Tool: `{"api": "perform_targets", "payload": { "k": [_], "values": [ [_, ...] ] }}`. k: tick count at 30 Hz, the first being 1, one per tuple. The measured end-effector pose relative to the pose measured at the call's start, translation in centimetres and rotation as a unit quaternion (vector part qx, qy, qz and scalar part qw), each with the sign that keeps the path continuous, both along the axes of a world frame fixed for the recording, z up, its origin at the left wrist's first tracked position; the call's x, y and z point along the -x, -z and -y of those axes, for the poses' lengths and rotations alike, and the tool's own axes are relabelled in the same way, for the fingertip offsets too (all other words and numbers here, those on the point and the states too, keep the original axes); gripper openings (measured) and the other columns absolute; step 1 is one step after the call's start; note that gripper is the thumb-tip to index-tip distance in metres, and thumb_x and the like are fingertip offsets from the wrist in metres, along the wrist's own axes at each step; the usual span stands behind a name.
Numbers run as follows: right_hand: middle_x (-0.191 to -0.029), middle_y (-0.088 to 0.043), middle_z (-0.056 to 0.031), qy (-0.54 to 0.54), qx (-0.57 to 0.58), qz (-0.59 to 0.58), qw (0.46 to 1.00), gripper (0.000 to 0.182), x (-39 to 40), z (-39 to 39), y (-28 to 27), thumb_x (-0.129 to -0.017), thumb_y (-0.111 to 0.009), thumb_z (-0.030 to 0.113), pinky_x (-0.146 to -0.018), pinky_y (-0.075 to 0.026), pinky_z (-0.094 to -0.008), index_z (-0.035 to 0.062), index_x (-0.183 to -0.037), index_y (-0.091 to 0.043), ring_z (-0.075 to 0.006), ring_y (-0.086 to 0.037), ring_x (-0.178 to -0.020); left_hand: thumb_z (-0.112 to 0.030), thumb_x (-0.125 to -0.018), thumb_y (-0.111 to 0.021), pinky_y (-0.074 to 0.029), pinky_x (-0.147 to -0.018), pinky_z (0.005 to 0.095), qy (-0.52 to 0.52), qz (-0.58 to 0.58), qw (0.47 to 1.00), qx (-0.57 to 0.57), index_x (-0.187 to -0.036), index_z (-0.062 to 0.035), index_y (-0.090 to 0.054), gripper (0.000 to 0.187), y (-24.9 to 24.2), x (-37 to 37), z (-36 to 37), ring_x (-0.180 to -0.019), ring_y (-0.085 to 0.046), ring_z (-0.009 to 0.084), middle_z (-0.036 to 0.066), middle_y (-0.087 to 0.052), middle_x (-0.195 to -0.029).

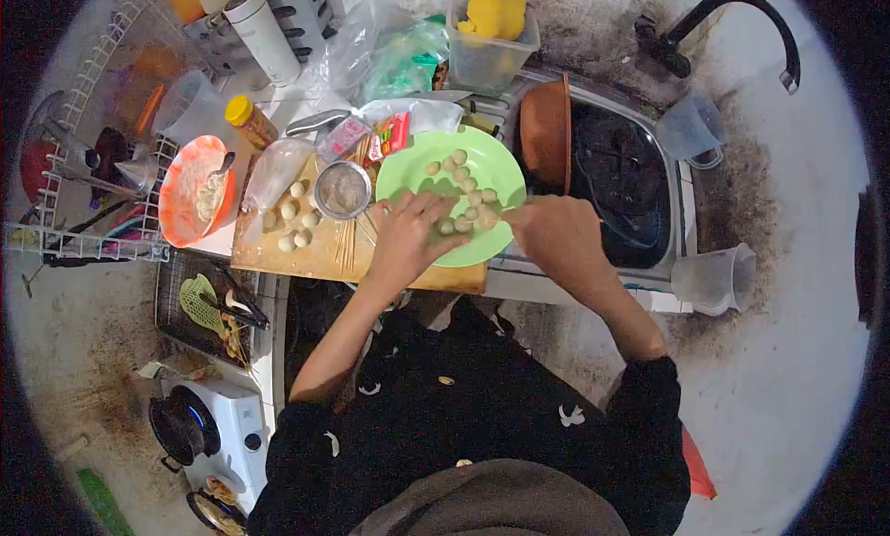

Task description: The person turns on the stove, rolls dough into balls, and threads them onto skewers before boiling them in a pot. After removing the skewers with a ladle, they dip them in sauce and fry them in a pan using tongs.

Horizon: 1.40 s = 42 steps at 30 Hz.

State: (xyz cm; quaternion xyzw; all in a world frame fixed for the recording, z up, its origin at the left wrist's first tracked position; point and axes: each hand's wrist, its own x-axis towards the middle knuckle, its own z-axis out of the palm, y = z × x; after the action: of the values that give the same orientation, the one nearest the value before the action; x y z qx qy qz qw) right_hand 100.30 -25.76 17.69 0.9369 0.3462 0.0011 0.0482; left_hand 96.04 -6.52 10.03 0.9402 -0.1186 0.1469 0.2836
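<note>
Green round plastic plate (417, 170) under both hands | I read left hand (408, 235) fingers curled on pale fish balls (468, 207) | right hand (547, 230) pinching a ball at its fingertips | wooden skewers (348, 244) just left of left hand.

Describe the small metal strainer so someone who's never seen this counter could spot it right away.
Start at the wooden cutting board. The strainer sits at its far edge, just left of the green plate. It is the only round, shiny mesh thing among pale balls.
</note>
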Motion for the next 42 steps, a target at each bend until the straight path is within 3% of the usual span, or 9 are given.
{"api": "perform_targets", "payload": {
  "k": [5, 7, 10, 12, 18, 25, 28, 40, 42],
  "values": [
    [-0.067, -0.060, -0.0089, 0.104, -0.162, -0.111, 0.975, 0.016, 0.9, 2.4, -0.8, -0.077, -0.055, 0.021, -0.058, -0.048, -0.0360, 0.0146, -0.085, -0.067, -0.0246, -0.061, -0.065, -0.024, -0.067, -0.069, -0.032, -0.076, 0.0382, -0.063, 0.027, 0.995, 0.077, -0.092, -0.0120, -0.065, 0.028, -1.4, 0.6, -0.2, -0.083, -0.051, 0.0196, 0.004, -0.058, -0.091],
    [-0.069, -0.060, -0.0091, 0.136, -0.220, -0.151, 0.954, 0.018, 1.5, 2.7, -0.4, -0.078, -0.055, 0.023, -0.060, -0.047, -0.0356, 0.0164, -0.089, -0.067, -0.0255, -0.061, -0.067, -0.014, -0.067, -0.070, -0.040, -0.072, 0.0334, -0.030, -0.030, 0.953, 0.299, -0.091, -0.0081, -0.065, 0.025, -0.7, 0.1, -0.3, -0.075, -0.054, 0.0166, 0.006, -0.060, -0.086],
    [-0.076, -0.063, -0.0099, 0.177, -0.368, -0.218, 0.886, 0.019, 2.1, 2.8, 1.5, -0.079, -0.058, 0.021, -0.063, -0.046, -0.0313, 0.0115, -0.093, -0.066, -0.0209, -0.061, -0.067, -0.003, -0.066, -0.070, -0.044, -0.069, 0.0262, -0.056, -0.018, 0.917, 0.395, -0.089, -0.0038, -0.065, 0.024, -1.7, 0.1, 0.3, -0.071, -0.056, 0.0136, 0.008, -0.062, -0.083],
    [-0.075, -0.062, -0.0031, 0.173, -0.514, -0.276, 0.794, 0.015, 2.6, 2.6, 2.5, -0.080, -0.059, 0.005, -0.053, -0.037, -0.0177, 0.0015, -0.093, -0.065, -0.0026, -0.048, -0.065, -0.001, -0.066, -0.070, -0.044, -0.071, 0.0254, -0.040, -0.006, 0.891, 0.452, -0.089, -0.0023, -0.065, 0.023, -1.5, 0.2, 0.4, -0.074, -0.056, 0.0128, 0.008, -0.062, -0.084],
    [-0.078, -0.062, -0.0027, 0.164, -0.576, -0.307, 0.739, 0.016, 3.2, 2.2, 2.7, -0.080, -0.058, 0.003, -0.055, -0.038, -0.0174, -0.0013, -0.094, -0.064, -0.0034, -0.049, -0.066, 0.002, -0.067, -0.070, -0.046, -0.072, 0.0234, -0.027, -0.043, 0.805, 0.591, -0.089, 0.0002, -0.065, 0.022, -2.3, 0.5, 0.8, -0.078, -0.058, 0.0121, 0.008, -0.063, -0.084],
    [-0.076, -0.061, -0.0021, 0.146, -0.580, -0.313, 0.738, 0.016, 3.3, 1.9, 2.2, -0.080, -0.057, 0.002, -0.055, -0.037, -0.0174, -0.0007, -0.094, -0.064, -0.0034, -0.048, -0.065, 0.003, -0.069, -0.068, -0.048, -0.073, 0.0230, 0.010, -0.085, 0.723, 0.685, -0.086, 0.0003, -0.063, 0.018, -2.0, 0.5, 0.8, -0.075, -0.059, 0.0111, 0.007, -0.063, -0.084],
    [-0.089, -0.065, -0.0098, 0.183, -0.549, -0.331, 0.745, 0.017, 3.1, 1.8, 2.2, -0.080, -0.059, 0.011, -0.074, -0.045, -0.0251, 0.0034, -0.094, -0.065, -0.0109, -0.058, -0.082, 0.004, -0.069, -0.067, -0.049, -0.073, 0.0234, -0.012, -0.118, 0.714, 0.690, -0.085, 0.0000, -0.062, 0.017, -2.0, 0.7, 0.8, -0.076, -0.059, 0.0112, 0.007, -0.063, -0.084],
    [-0.081, -0.065, -0.0081, 0.162, -0.562, -0.291, 0.757, 0.017, 3.1, 1.5, 2.6, -0.080, -0.058, 0.010, -0.061, -0.043, -0.0220, 0.0056, -0.095, -0.065, -0.0071, -0.054, -0.069, 0.001, -0.071, -0.066, -0.043, -0.076, 0.0247, 0.021, -0.139, 0.792, 0.595, -0.091, -0.0014, -0.062, 0.020, -0.3, 0.5, 0.5, -0.082, -0.055, 0.0092, 0.006, -0.061, -0.090],
    [-0.076, -0.064, -0.0082, 0.191, -0.498, -0.235, 0.813, 0.017, 2.6, 2.3, 2.4, -0.078, -0.060, 0.014, -0.059, -0.044, -0.0247, 0.0093, -0.093, -0.066, -0.0114, -0.057, -0.064, 0.000, -0.072, -0.066, -0.043, -0.076, 0.0248, 0.019, -0.113, 0.789, 0.604, -0.098, -0.0018, -0.059, 0.027, -1.4, 0.6, 0.5, -0.084, -0.054, 0.0092, 0.006, -0.060, -0.095]
  ]
}}
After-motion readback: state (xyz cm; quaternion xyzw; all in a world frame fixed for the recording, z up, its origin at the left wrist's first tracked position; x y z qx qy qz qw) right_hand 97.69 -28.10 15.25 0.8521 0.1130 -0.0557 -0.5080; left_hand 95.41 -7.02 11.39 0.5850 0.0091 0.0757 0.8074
